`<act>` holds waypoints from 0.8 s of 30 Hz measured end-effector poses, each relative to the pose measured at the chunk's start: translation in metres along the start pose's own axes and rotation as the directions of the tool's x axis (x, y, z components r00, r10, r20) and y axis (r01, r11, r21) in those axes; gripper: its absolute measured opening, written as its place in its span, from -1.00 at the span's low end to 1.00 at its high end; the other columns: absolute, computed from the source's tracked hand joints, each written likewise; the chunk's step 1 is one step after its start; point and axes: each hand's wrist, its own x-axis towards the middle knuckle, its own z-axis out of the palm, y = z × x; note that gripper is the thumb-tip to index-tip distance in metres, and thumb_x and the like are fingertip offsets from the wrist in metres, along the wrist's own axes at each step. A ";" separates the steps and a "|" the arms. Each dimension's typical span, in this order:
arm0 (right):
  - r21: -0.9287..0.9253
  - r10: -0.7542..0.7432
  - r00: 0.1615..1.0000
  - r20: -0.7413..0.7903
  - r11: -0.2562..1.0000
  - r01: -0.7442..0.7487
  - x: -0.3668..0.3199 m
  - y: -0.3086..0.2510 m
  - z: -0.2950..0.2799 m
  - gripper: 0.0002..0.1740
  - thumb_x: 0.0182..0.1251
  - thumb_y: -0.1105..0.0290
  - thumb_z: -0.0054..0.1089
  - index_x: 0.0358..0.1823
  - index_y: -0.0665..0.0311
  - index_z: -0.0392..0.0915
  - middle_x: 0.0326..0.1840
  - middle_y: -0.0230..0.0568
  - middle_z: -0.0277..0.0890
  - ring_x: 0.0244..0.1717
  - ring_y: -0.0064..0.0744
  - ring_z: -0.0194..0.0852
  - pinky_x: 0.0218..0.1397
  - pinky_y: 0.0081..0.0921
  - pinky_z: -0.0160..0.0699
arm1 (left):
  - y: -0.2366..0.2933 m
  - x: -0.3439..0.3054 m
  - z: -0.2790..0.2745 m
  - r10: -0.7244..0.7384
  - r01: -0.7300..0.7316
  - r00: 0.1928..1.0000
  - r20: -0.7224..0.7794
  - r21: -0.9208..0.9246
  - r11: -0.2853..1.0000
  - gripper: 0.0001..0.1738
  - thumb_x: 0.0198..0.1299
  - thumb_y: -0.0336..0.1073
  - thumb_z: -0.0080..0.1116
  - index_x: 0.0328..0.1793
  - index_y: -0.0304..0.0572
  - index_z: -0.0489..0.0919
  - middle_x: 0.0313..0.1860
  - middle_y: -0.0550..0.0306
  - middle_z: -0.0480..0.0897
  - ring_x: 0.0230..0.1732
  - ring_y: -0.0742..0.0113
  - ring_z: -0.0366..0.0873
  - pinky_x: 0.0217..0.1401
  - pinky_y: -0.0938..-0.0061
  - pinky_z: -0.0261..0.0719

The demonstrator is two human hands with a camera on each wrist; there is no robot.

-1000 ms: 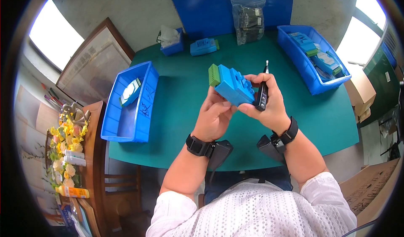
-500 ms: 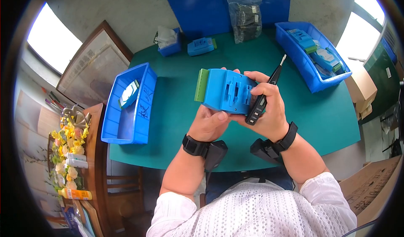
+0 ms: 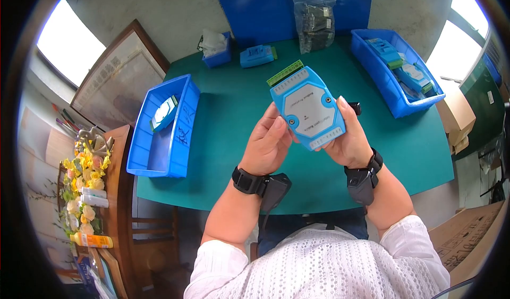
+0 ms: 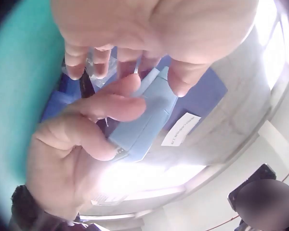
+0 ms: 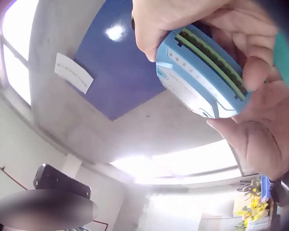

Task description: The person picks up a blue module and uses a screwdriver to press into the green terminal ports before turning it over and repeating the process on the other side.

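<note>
I hold a light-blue electronic module [image 3: 307, 108] above the green table [image 3: 228, 113], with its white label face turned up and its green terminal strip [image 3: 284, 73] pointing away. My left hand [image 3: 276, 131] grips its left edge and my right hand [image 3: 340, 124] grips its right edge. A dark tool end [image 3: 355, 108] sticks out behind my right hand. In the left wrist view the module [image 4: 144, 120] shows between both hands. In the right wrist view my thumb and fingers pinch the module [image 5: 202, 77] by its terminal side.
A blue bin [image 3: 164, 139] at the left holds one module. Another blue bin [image 3: 390, 100] at the right holds several. At the back stand a spare module [image 3: 256, 56], a small blue box [image 3: 217, 59] and a bag of dark parts [image 3: 314, 20]. Cardboard boxes [image 3: 457, 113] sit beyond the right edge.
Both hands turned the module over, from its ribbed back facing up to its label face up. The pen-like tool, which had stood clear of my right hand, now hides behind it.
</note>
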 end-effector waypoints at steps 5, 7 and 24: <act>0.048 0.150 0.984 0.094 0.987 -0.155 0.007 -0.001 -0.008 -0.23 0.35 -0.20 -0.54 0.29 0.32 0.11 -0.12 0.14 0.50 -0.34 -0.19 0.63 -0.58 -0.70 0.66 | 0.002 0.002 0.006 -0.024 0.025 0.997 -0.068 0.007 1.000 -0.49 0.26 -0.15 0.01 0.27 -0.13 0.21 0.02 0.24 0.45 -0.08 0.47 0.42 -0.11 0.47 0.47; 0.044 0.165 0.981 0.101 0.985 -0.170 0.007 0.000 -0.009 -0.22 0.34 -0.21 -0.54 0.30 0.32 0.10 -0.14 0.15 0.50 -0.36 -0.19 0.63 -0.61 -0.71 0.65 | 0.001 0.001 0.000 -0.023 0.023 0.999 -0.030 -0.005 1.000 -0.51 0.26 -0.14 0.03 0.25 -0.11 0.22 0.01 0.24 0.45 -0.10 0.49 0.43 -0.13 0.49 0.48; 0.012 0.203 0.977 0.061 0.979 -0.204 0.008 0.001 -0.007 -0.31 0.41 -0.10 -0.57 0.27 0.32 0.13 -0.14 -0.01 0.53 -0.44 -0.30 0.62 -0.60 -0.67 0.67 | 0.002 0.001 0.001 -0.022 0.018 0.991 -0.135 -0.025 1.000 -0.57 0.24 -0.12 0.05 0.15 -0.09 0.27 -0.11 0.27 0.49 -0.15 0.51 0.45 -0.09 0.54 0.47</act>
